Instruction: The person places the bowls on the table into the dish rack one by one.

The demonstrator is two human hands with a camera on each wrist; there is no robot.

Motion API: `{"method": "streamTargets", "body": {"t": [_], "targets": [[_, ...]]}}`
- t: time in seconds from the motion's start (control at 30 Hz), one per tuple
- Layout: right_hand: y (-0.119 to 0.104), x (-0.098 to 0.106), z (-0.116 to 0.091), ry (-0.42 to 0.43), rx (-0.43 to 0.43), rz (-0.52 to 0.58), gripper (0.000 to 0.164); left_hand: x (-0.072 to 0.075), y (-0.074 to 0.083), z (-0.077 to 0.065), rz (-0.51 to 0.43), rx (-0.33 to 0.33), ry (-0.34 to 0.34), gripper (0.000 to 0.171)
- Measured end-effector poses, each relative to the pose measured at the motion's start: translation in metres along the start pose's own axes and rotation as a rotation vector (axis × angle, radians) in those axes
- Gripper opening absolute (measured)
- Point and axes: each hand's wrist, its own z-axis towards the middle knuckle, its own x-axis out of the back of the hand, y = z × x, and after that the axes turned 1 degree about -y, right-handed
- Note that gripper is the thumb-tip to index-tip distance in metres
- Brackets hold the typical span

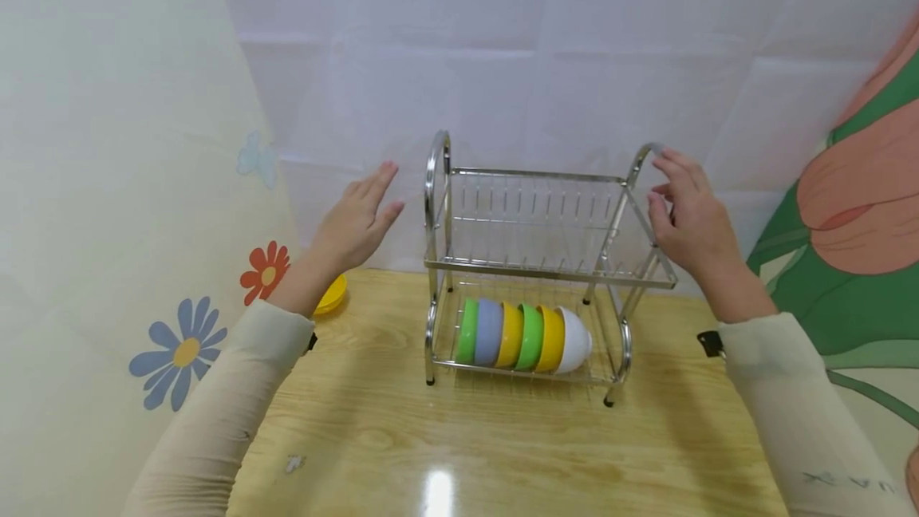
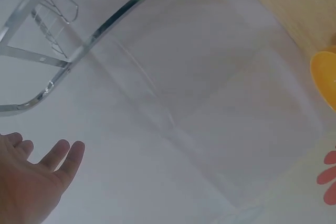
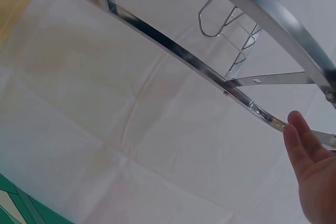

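Observation:
A two-tier chrome dish rack (image 1: 527, 268) stands on the wooden table. On its lower tier several small bowls (image 1: 531, 335) in green, lilac, yellow and white lean on edge, nested in a row. Left of the rack my left hand (image 1: 357, 218) is raised with fingers extended, apart from the frame and holding nothing. At the other side, my right hand (image 1: 688, 210) has its fingertips at the curved top of the right side frame (image 3: 268, 116). Its fingers look fairly straight, not wrapped round the tube; whether they touch it is hard to tell.
Partly behind my left forearm, a yellow bowl or dish (image 1: 332, 295) sits at the table's left back. A white cloth (image 1: 546, 46) hangs behind the rack. Flower-patterned cloths flank both sides. A small pale mark (image 1: 294, 463) shows on the wooden table (image 1: 531, 453).

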Motion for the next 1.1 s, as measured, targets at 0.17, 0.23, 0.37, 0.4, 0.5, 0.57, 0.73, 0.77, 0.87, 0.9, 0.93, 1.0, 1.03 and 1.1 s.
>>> {"method": "streamTargets", "body": {"t": [0.17,0.23,0.37,0.4,0.5,0.57,0.73,0.77,0.87,0.9,0.93,1.0,1.03,1.1], "targets": [[0.0,-0.002,-0.001,0.023,0.01,0.0,0.049,-0.003,-0.019,-0.01,0.038,0.023,-0.032,0.074],[0.0,-0.003,-0.001,0.032,0.018,-0.002,0.049,-0.005,-0.026,-0.015,0.058,0.027,-0.046,0.077],[0.0,-0.006,-0.002,0.046,0.027,-0.002,0.047,-0.008,-0.038,-0.025,0.093,0.046,-0.072,0.083],[-0.001,-0.007,-0.002,0.046,0.025,0.002,0.047,-0.009,-0.041,-0.027,0.096,0.053,-0.077,0.084],[-0.001,-0.008,-0.002,0.047,0.02,0.014,0.047,-0.012,-0.05,-0.035,0.097,0.08,-0.088,0.086],[-0.001,-0.009,-0.002,0.048,0.02,0.018,0.047,-0.014,-0.056,-0.04,0.091,0.101,-0.098,0.087],[-0.003,-0.01,-0.002,0.062,0.022,0.032,0.046,-0.019,-0.075,-0.054,0.094,0.143,-0.116,0.089],[-0.003,-0.01,-0.002,0.066,0.025,0.036,0.046,-0.021,-0.079,-0.057,0.094,0.148,-0.119,0.089],[-0.004,-0.011,-0.002,0.072,0.027,0.04,0.045,-0.024,-0.089,-0.065,0.087,0.164,-0.129,0.088],[-0.004,-0.011,-0.002,0.071,0.024,0.041,0.046,-0.025,-0.092,-0.068,0.087,0.17,-0.134,0.088],[-0.004,-0.011,-0.002,0.069,0.02,0.04,0.046,-0.026,-0.095,-0.07,0.085,0.177,-0.138,0.088],[-0.004,-0.01,-0.002,0.062,0.008,0.04,0.046,-0.028,-0.099,-0.075,0.084,0.19,-0.148,0.087],[-0.004,-0.01,-0.002,0.059,0.001,0.041,0.046,-0.029,-0.102,-0.076,0.082,0.198,-0.153,0.087],[-0.004,-0.01,-0.002,0.061,-0.005,0.045,0.046,-0.031,-0.106,-0.08,0.085,0.21,-0.165,0.088]]}}
